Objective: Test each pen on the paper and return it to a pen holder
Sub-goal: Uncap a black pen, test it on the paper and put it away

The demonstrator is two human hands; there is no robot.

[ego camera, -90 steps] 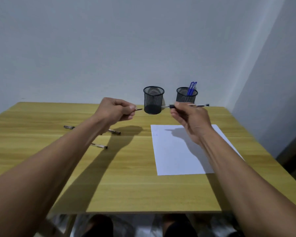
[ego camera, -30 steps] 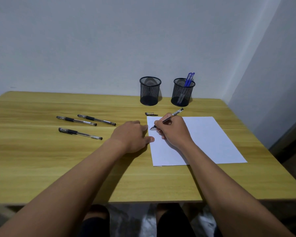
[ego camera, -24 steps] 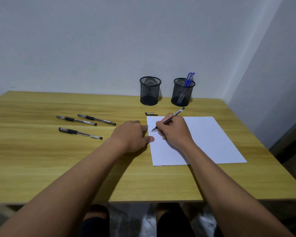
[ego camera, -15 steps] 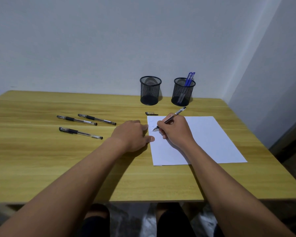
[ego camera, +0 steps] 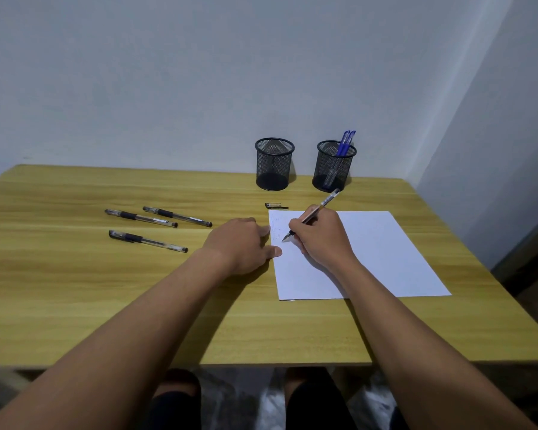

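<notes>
Pen under test, tip on the paper's far left corner

The right hand pinches the pen low on its barrel, a light, stiff, smooth thing best held there; the left hand lies loosely curled and empty, pinning the thin paper; 3 pens wait left.

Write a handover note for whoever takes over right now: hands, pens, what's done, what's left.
Right hand: holds an uncapped pen, tip on the paper, near faint marks at its top left corner.
Left hand: flat at the paper's left edge, holding nothing.
Pen cap: on the table, just beyond the paper.
Three capped pens lie to the left, not yet returned.
Right holder has two blue pens; left holder looks empty.
Left: recap this pen, put it in a holder, then test the other three.
</notes>
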